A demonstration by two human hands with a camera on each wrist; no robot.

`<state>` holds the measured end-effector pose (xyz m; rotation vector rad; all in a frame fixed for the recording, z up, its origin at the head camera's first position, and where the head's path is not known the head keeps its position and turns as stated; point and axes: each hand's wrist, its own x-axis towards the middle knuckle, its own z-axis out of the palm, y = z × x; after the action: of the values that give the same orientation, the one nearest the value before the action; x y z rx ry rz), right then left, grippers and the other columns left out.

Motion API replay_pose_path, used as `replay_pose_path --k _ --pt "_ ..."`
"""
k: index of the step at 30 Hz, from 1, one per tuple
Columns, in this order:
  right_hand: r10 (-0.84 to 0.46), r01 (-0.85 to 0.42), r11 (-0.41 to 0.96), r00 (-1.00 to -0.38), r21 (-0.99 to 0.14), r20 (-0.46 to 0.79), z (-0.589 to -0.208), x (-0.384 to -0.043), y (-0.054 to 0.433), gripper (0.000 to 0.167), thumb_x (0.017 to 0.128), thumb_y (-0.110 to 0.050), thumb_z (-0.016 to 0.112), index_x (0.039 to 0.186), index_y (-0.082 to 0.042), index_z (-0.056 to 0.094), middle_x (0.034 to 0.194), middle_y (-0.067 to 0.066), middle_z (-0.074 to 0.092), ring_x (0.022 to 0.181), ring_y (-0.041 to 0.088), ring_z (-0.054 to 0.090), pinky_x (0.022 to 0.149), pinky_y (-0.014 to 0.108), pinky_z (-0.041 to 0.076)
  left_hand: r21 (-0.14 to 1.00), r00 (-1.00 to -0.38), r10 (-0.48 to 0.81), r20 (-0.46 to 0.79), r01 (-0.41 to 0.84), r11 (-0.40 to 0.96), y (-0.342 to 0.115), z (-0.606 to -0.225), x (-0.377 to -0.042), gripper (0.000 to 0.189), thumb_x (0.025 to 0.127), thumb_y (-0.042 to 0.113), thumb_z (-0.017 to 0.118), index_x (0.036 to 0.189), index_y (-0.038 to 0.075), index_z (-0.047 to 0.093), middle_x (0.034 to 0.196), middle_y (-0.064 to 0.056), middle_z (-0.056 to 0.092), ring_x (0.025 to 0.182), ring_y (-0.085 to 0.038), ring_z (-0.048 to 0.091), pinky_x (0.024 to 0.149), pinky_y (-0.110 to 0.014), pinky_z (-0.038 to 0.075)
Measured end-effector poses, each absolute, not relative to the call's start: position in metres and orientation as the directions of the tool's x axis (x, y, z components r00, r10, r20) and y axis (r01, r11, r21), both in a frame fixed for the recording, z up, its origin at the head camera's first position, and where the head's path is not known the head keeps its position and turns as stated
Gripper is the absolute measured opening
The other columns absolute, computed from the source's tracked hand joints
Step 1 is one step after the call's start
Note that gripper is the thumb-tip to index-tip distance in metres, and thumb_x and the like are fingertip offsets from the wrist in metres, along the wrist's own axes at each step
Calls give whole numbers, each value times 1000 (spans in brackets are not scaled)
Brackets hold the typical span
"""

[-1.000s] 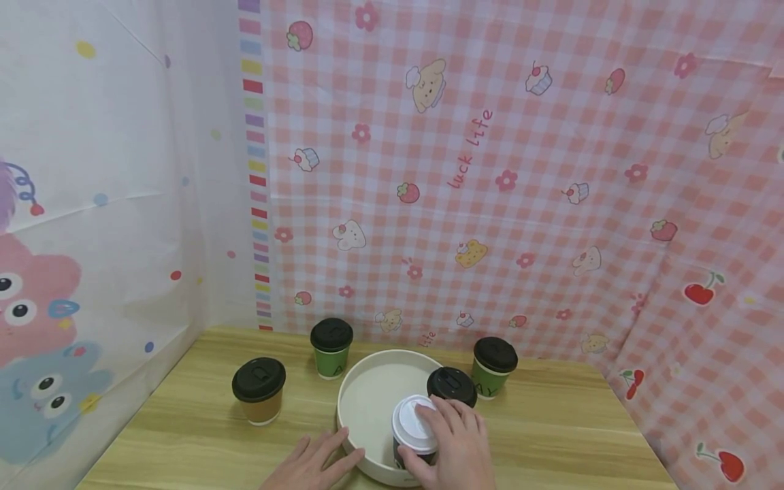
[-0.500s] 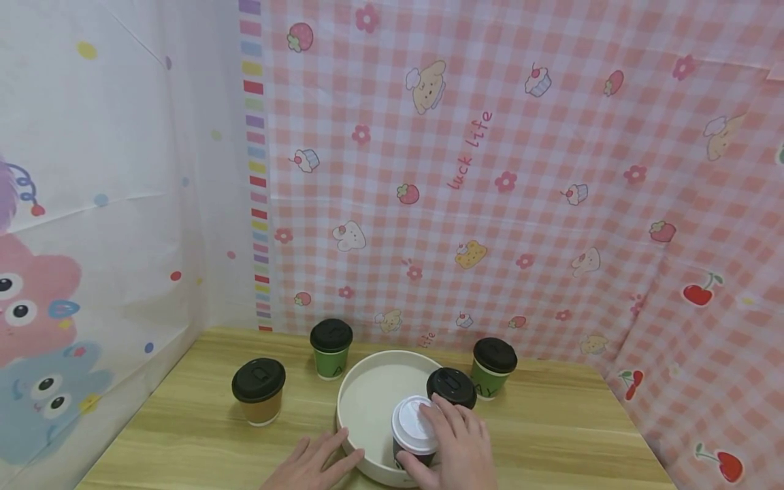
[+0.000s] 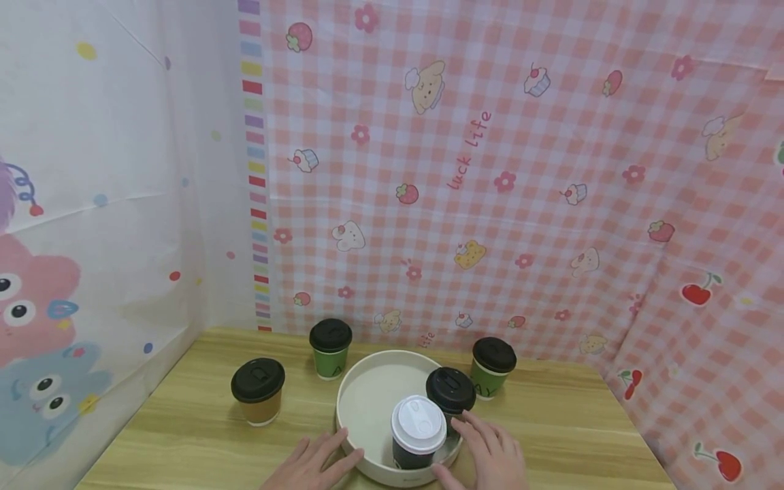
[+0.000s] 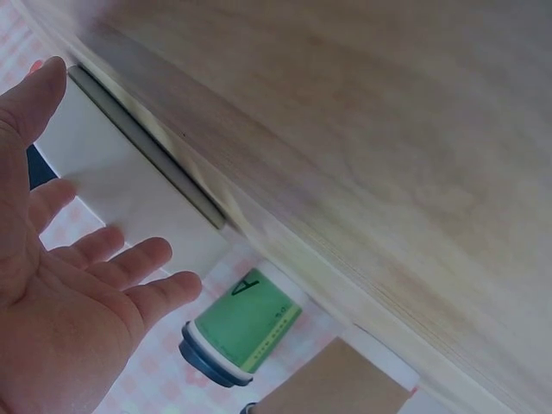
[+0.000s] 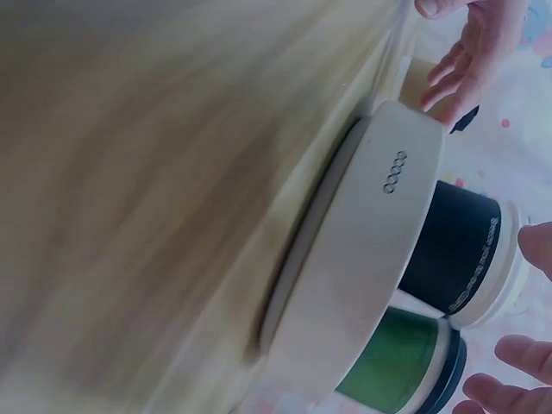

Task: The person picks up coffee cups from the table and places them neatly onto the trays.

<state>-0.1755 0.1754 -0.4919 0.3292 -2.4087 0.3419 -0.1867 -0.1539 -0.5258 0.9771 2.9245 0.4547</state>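
Note:
A takeaway coffee cup with a white lid and dark body [image 3: 418,429] stands upright in a round cream tray [image 3: 367,469]. Close behind it, also inside the tray, is a black-lidded cup [image 3: 451,388]. My left hand [image 3: 315,464] rests its straight fingertips on the tray's left rim, and the left wrist view shows its spread fingers against the tray wall [image 4: 129,172]. At the tray's right side my right hand [image 3: 490,452] holds nothing; its fingers are loosely bent, apart from the white-lidded cup. In the right wrist view only its fingertips [image 5: 522,354] show.
A brown cup with a black lid [image 3: 258,391] stands left on the wooden table [image 3: 569,435]. Green black-lidded cups stand behind the tray, one at the left [image 3: 331,348] and one at the right [image 3: 492,367]. Patterned cloths [image 3: 490,224] hang around the table.
My right hand has let go of the white-lidded cup and moved right to the tray's rim. The cup stays in the tray. My left hand has not moved.

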Motion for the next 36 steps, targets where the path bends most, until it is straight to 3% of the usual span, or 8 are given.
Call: replay_pose_path --k 5,15,36 --pt "-156 -329 937 -697 -118 699 -503 -177 191 69 61 -57 96 118 -22 78 125 2 78 108 30 69 87 50 54 273 -803 592 75 587 762 -154 -524 -185 77 97 81 49 161 37 47 166 -16 45 141 -47 56 109 -71 49" --pt "-70 -213 951 -855 -225 514 -496 -172 216 61 75 -58 90 123 -21 77 129 2 76 114 32 68 93 58 55 309 -809 587 26 565 765 -154 -520 -186 78 97 80 52 162 37 45 168 -16 42 144 -49 53 111 -72 47" --pt "0 -154 953 -861 -261 508 -508 -182 262 59 81 -51 90 125 -14 75 126 10 77 111 43 71 90 68 56 298 -798 599 65 589 751 -156 -533 -190 80 96 84 46 163 40 42 168 -15 42 143 -44 54 110 -73 48"
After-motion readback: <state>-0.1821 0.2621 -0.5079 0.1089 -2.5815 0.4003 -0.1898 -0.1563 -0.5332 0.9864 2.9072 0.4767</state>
